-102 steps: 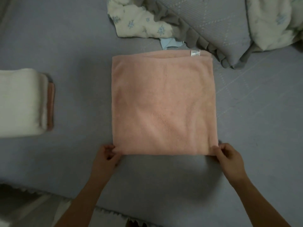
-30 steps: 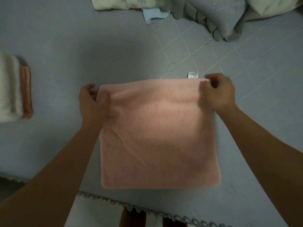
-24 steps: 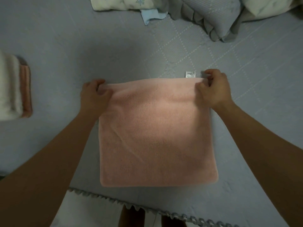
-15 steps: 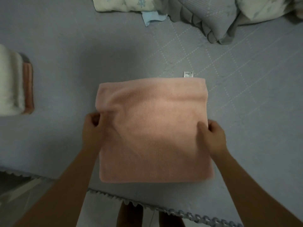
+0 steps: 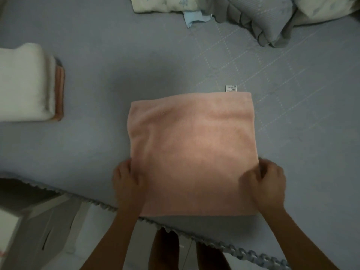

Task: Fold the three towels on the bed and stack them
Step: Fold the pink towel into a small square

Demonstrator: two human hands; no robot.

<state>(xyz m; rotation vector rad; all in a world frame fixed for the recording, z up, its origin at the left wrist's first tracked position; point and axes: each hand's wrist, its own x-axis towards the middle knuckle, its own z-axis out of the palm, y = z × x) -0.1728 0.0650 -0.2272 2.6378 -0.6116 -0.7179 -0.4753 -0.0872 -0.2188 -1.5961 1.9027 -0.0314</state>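
A pink towel (image 5: 192, 149) lies folded into a square near the bed's front edge, with its white label (image 5: 231, 88) sticking out at the far right corner. My left hand (image 5: 126, 180) grips its left side edge close to the near corner. My right hand (image 5: 268, 180) grips the right side edge, thumb on top and fingers curled around the edge. At the far left sits a folded white towel (image 5: 23, 82) on top of a folded pink towel (image 5: 60, 94), of which only the edge shows.
A grey ruffled pillow (image 5: 272, 20), a floral quilt (image 5: 161, 4) and a light blue cloth (image 5: 196, 17) lie along the far side. The bed's ruffled front edge (image 5: 243, 254) runs just below the towel. White furniture (image 5: 29, 230) stands at the lower left.
The near edge of the pink towel was folded over to the far edge. Both hands then let go of the far corners and slid back along the sides toward the near corners.
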